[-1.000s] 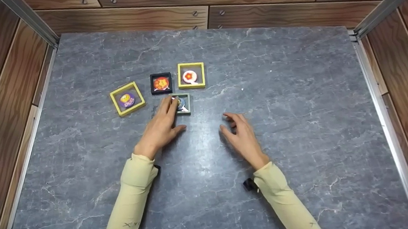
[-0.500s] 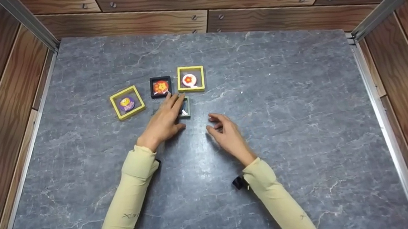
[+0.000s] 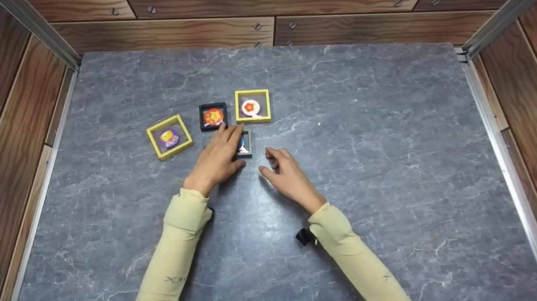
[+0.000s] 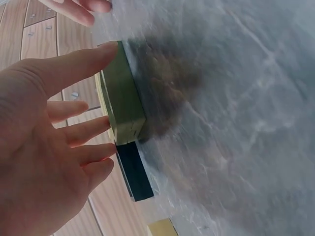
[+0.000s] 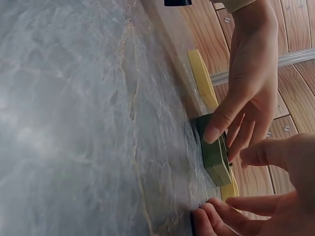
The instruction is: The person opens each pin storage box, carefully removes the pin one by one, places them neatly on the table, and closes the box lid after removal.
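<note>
My left hand [image 3: 216, 158] lies over the left part of a small square green display frame [image 3: 249, 145], its fingers fairly straight. In the left wrist view the thumb is at the near side of the green frame [image 4: 123, 98]. The frame stays flat on the table; a blue disc inside it is partly hidden by the fingers. My right hand [image 3: 288, 175] hovers just right of the frame with loosely bent fingers and holds nothing. In the right wrist view its fingers [image 5: 261, 152] stand near the green frame's end, apart from it.
Behind the left fingertips sits a black frame [image 3: 213, 117] with an orange flower disc. A yellow frame [image 3: 252, 105] with a red flower disc is farther back, and another yellow frame [image 3: 169, 137] with a purple disc lies left. Wood-patterned panels [image 3: 201, 28] border the grey marbled table [image 3: 391, 154].
My right hand has moved left toward the green frame. My left hand has shifted slightly right over the frame, covering more of it. The frames have stayed in place.
</note>
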A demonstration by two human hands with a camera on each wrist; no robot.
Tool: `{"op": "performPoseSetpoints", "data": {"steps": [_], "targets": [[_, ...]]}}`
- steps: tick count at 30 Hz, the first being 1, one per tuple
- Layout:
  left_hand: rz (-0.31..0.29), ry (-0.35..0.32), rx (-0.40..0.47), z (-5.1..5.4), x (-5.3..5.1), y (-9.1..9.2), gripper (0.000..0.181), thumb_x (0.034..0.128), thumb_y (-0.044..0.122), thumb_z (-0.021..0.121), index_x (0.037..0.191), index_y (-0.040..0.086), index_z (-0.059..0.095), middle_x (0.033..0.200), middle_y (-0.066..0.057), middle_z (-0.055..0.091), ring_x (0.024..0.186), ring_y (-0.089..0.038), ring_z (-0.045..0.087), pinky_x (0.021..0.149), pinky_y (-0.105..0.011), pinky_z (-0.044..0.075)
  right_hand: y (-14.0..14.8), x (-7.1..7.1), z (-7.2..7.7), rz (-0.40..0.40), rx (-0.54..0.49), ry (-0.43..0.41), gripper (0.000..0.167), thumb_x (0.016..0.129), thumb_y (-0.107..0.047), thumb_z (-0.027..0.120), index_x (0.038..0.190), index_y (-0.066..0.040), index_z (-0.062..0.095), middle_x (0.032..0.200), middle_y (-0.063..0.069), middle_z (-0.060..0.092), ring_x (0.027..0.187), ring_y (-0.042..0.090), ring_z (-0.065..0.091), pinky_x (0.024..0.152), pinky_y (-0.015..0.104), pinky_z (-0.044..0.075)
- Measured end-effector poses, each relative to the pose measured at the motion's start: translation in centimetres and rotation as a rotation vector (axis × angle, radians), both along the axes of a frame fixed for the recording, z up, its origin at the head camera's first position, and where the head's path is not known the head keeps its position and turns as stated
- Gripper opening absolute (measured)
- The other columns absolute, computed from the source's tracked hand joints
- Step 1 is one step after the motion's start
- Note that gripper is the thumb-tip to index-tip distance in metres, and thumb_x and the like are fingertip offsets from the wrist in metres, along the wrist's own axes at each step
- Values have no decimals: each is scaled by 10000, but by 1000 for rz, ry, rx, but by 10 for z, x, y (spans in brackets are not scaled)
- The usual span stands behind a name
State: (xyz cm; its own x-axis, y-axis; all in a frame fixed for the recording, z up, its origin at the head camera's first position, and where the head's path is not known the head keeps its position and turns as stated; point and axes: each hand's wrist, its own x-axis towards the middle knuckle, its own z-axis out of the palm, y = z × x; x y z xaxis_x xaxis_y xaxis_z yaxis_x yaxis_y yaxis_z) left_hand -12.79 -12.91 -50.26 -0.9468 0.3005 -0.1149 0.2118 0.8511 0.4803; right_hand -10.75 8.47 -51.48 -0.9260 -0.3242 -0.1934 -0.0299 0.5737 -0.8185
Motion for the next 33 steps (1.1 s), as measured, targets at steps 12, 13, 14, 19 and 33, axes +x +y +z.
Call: {"op": "performPoseSetpoints", "data": {"steps": [12, 13, 14, 19, 33], "targets": [[-40, 83, -37, -5, -1, 6, 824, 935, 128, 795, 1633, 43, 366, 1632, -246, 449, 1566, -476, 346, 1369, -556, 173, -5, 1, -1, 32, 34, -15, 676, 997, -259, 684, 1565, 29, 454, 1410, 133, 559, 1198, 278, 561, 1070, 445, 515], [-41, 85, -39, -5, -1, 6, 819, 936, 126, 793, 1631, 41, 369, 1628, -250, 451, 1561, -477, 354, 1367, -561, 176, -5, 1, -2, 32, 35, -13, 677, 996, -260, 685, 1564, 28, 455, 1411, 134, 559, 1195, 278, 563, 1069, 445, 517], [-42, 87, -39, -5, -1, 6, 814, 937, 124, 792, 1629, 39, 373, 1626, -255, 452, 1556, -478, 363, 1367, -564, 177, -5, 1, -2, 33, 35, -10, 676, 996, -261, 685, 1563, 27, 457, 1413, 134, 558, 1192, 278, 565, 1068, 445, 519], [-56, 99, -41, -6, -4, 8, 783, 939, 90, 776, 1617, 26, 389, 1623, -273, 446, 1538, -486, 385, 1359, -569, 208, -4, 0, -2, 33, 28, -2, 672, 997, -253, 692, 1563, 24, 458, 1427, 142, 549, 1190, 284, 573, 1073, 443, 528], [-36, 132, -52, -3, -3, 13, 771, 936, 74, 764, 1622, 109, 413, 1515, -239, 522, 1419, -436, 503, 1166, -598, 487, -1, -1, -5, 32, -4, 11, 606, 1018, -245, 667, 1537, 18, 498, 1394, 141, 582, 1147, 277, 581, 1050, 433, 523]]}}
